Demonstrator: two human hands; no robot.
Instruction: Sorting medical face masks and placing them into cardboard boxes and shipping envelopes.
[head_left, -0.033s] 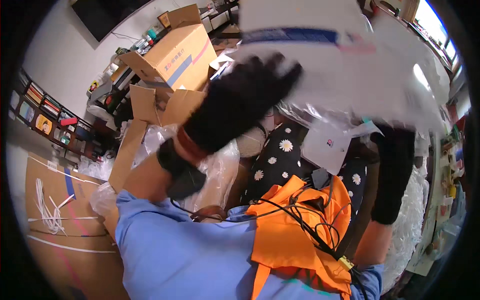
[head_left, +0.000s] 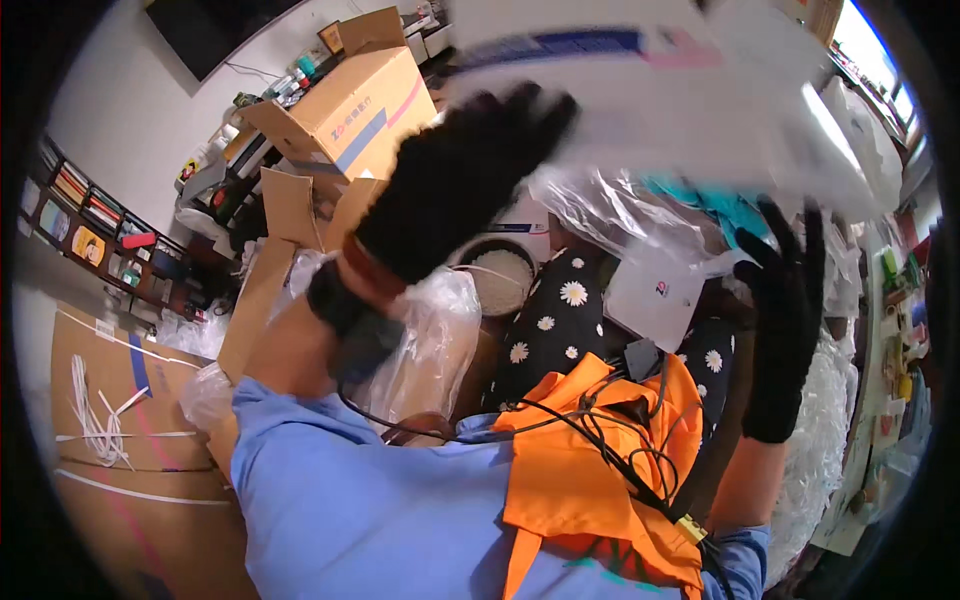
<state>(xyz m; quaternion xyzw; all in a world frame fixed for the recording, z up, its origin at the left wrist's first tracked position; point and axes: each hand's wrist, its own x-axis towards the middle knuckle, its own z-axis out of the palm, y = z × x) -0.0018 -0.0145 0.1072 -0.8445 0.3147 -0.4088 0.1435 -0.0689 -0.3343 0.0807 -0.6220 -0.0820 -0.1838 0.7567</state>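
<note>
Both gloved hands are raised to a large white bag [head_left: 680,90] held overhead — the left hand [head_left: 455,185] pressed flat beneath it, the right hand [head_left: 785,320] spread wide just below its edge. Nothing has shifted: the bag stays aloft above the orange cloth [head_left: 590,470].

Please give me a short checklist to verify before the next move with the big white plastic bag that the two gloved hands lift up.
1. Left hand touches the white bag: ok, the black glove lies against its underside.
2. Right hand grips the bag: cannot tell, its fingers point up near the bag's lower edge, but contact is blurred.
3. Bag sharp enough to judge its opening: not ok, it is blurred.
4. Black cable free of the arms: cannot tell, it loops over the orange cloth near the right forearm.
5. Room below the bag: not ok, a daisy-print cloth and clear plastic bags crowd it.
</note>
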